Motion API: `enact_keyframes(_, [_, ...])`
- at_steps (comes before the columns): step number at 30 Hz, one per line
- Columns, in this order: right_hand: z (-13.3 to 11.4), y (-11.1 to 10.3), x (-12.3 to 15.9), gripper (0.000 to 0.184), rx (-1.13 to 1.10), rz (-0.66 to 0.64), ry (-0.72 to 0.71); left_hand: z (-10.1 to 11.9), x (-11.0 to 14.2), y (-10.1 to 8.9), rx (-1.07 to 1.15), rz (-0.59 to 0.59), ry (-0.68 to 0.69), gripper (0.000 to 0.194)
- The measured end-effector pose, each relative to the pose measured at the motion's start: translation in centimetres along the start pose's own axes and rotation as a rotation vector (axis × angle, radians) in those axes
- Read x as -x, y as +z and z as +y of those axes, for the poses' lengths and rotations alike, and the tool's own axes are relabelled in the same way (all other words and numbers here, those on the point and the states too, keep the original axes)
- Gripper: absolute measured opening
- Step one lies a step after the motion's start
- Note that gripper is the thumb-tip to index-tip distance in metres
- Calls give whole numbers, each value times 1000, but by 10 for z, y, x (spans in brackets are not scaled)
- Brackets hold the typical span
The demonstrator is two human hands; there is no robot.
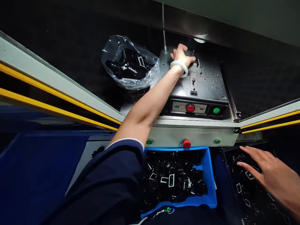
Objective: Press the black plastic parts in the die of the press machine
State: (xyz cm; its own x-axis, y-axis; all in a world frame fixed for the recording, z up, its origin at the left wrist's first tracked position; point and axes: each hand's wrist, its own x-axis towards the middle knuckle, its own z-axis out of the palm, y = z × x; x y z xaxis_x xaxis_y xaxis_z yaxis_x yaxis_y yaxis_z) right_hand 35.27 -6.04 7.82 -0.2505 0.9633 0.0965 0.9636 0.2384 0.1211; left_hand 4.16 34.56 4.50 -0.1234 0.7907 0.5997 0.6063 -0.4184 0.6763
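My left hand point(181, 57), with a white bracelet point(180, 66) at the wrist, reaches over the metal machine bed point(208, 84). Its fingers are spread, and the thumb is at or close to a small fixture point(196, 67) holding what looks like a dark part. Whether the thumb touches it I cannot tell. Over at the lower right, my right hand point(269, 172) hovers above a dark bin of glossy black plastic parts point(248, 190), some with white rectangular outlines. Its thumb and fingers are apart, with nothing visible between them.
A blue crate point(212, 187) of similar black parts stands before me. Left of the machine sits a clear plastic bag point(131, 67) with more. Red point(190, 108) and green point(216, 110) buttons line the machine front. Yellow-striped frames point(58, 109) flank the opening; a flexible metal hose point(164, 28) rises behind.
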Motion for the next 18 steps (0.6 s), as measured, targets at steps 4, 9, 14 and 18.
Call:
enact_keyframes(4, [-22, 39, -24, 42, -162, -66, -30, 13, 82, -76, 59, -86, -51, 32])
enact_keyframes(9, [-19, 96, -54, 29, -247, -151, 55, -5, 238, -184, 57, -205, -44, 11])
enact_keyframes(14, [-1, 124, -60, 27, -426, -148, 87, -51, 303, -226, -189, -518, -98, 36])
enact_keyframes(18, [-2, 130, -66, 23, -456, -118, 135, -70, 301, -227, -353, -645, -107, 44])
